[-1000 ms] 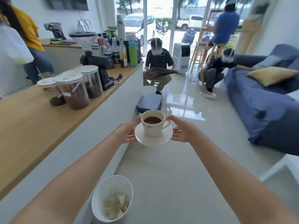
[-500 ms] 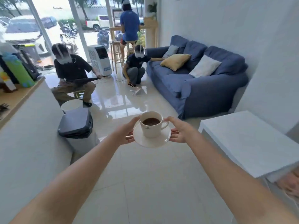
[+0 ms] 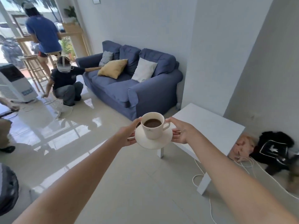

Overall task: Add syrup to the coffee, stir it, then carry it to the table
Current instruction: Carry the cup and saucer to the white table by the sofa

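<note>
Your left hand (image 3: 127, 137) and your right hand (image 3: 182, 132) both reach out in front of you at arm's length, each one gripping an opposite edge of the round white ceramic saucer (image 3: 153, 139), thumbs over the rim and fingers tucked beneath it. On the saucer stands the white ceramic cup (image 3: 152, 126), upright, its handle turned toward your right hand, and the dark brown coffee (image 3: 152, 123) inside it sits below the brim. You are holding the saucer in the air above the pale glossy tiled floor (image 3: 113, 183), just beside the near left corner of the low white rectangular counter (image 3: 208, 126), not yet over its top; the saucer's right edge overlaps that corner in the view. A white cord (image 3: 196, 177) loops on the floor by the front leg of the counter. To the right of the counter, against the grey wall, lies a black garment with white markings (image 3: 273, 149) next to a blurred pale object you cannot make out. Beyond the cup stands a blue fabric sofa (image 3: 145, 88) carrying a mustard yellow cushion (image 3: 113, 68) and a white cushion (image 3: 144, 69). A person in dark clothes (image 3: 66, 83) crouches on the floor at the sofa's left end, one arm stretched onto the seat.
</note>
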`<state>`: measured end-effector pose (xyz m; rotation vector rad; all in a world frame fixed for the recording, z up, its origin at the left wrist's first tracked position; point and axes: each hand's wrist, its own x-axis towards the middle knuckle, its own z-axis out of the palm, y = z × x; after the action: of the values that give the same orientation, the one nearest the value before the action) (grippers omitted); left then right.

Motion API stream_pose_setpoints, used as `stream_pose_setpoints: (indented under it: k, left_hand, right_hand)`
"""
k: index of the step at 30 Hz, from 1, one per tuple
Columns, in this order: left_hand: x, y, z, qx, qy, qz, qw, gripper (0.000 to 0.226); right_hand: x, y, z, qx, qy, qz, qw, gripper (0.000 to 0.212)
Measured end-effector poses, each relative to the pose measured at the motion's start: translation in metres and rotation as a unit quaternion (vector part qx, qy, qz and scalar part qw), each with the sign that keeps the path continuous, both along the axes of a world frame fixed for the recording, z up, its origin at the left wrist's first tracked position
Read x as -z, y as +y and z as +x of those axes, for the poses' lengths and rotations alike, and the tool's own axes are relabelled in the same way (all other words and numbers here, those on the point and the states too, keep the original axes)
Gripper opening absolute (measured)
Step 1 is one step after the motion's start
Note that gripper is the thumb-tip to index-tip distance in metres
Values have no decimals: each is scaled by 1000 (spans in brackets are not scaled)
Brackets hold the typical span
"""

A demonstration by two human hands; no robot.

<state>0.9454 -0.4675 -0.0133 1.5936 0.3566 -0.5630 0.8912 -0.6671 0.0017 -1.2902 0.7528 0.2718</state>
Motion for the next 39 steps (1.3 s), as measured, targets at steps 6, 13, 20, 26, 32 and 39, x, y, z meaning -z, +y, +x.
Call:
stream_pose_setpoints:
  k: [6,13,20,26,32,39]
  left_hand:
    - [6,-59,58,49,9,-2,999,73]
    - [23,-149,129,99,19,10,995,80]
    - [25,-234,184,135,30,-2,990,70]
    - [27,-292,234,168,32,12,985,65]
    - [38,-340,297,206,37,31,977,69]
    - [56,-388,372,276,49,39,959,77]
  right_hand:
    - [4,-51,32,59,4,13,998,38]
    - [22,-137,85,109,14,11,994,43]
    - [25,-215,131,134,24,1,991,34]
    - [34,-268,172,166,26,10,986,39]
    - [52,-305,217,216,24,30,976,43]
    - [73,-334,266,294,13,55,954,37]
